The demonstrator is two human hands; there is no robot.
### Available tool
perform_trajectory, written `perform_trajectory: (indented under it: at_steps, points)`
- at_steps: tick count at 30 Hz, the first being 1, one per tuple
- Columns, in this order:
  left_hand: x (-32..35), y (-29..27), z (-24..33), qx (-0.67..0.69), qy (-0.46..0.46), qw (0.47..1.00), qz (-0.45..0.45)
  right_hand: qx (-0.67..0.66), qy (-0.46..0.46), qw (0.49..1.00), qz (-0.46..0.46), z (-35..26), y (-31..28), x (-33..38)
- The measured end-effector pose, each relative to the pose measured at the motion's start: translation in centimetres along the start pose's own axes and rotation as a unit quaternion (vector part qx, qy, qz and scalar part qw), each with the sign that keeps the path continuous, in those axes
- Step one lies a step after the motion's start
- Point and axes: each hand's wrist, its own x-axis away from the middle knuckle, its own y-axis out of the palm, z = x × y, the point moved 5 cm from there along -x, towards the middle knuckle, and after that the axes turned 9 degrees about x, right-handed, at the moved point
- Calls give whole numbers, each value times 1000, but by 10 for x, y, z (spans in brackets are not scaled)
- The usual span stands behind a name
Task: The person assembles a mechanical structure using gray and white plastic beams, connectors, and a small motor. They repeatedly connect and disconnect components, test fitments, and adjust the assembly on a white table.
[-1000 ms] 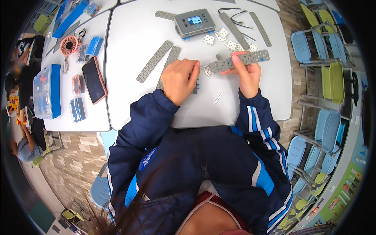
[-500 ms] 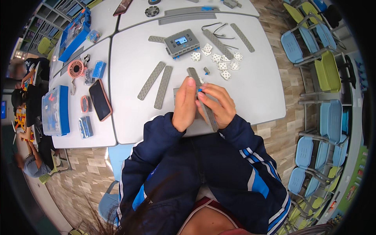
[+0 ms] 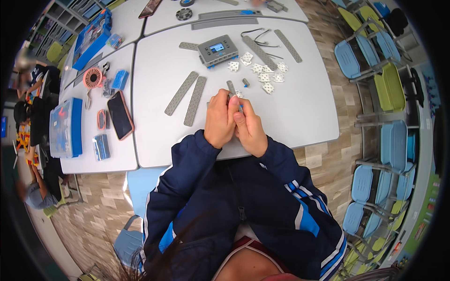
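Observation:
My left hand (image 3: 219, 119) and my right hand (image 3: 252, 132) press together near the table's front edge. Both are closed around a grey perforated plastic beam (image 3: 230, 85), whose far end sticks out beyond the fingers; most of it is hidden. A small blue pin (image 3: 241, 108) shows between the hands. Just beyond the fingers lie a white connector (image 3: 239, 94) and a small grey piece with blue on it (image 3: 245, 82). To the left rest two more perforated beams, one outer (image 3: 181, 94) and one inner (image 3: 195, 102), lying at a slant.
Farther back stands a grey controller box (image 3: 226, 57) with a lit screen. Several white connectors (image 3: 267, 87), black cables (image 3: 262, 43) and another beam (image 3: 288, 46) lie right of it. On the left table are a phone (image 3: 120, 115), a pink fan (image 3: 93, 78) and a blue-sided case (image 3: 66, 129).
My right hand has moved left and closed in against my left hand. The beam's near part, visible before, is now covered by the hands.

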Motion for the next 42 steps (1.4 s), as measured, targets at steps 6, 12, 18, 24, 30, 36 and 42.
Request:
perform_trajectory:
  at_steps: [6, 12, 18, 24, 30, 36, 42]
  points:
    - [4, 5, -10, 31, -30, 999, -33, -39, 37, 998, -10, 9, 5, 4]
    - [5, 5, -18, -1, 11, 1000, -9, -37, 29, 999, 8, 22, 8, 4]
    - [9, 9, 8, 140, -64, 988, -25, -276, 88, 957, -35, 4, -9, -7]
    - [-8, -27, 7, 167, -38, 984, -39, -185, 85, 979, 33, 8, -50, -15]
    - [-11, -43, -17, 102, -26, 993, -55, 338, -82, 929, 127, 22, -74, -12]
    - [-19, -44, -10, -107, 33, 990, -91, 373, -103, 913, 131, 28, -74, -11]
    - [-19, -35, -6, -26, 22, 995, -92, 49, -19, 992, 114, 27, -73, -9]
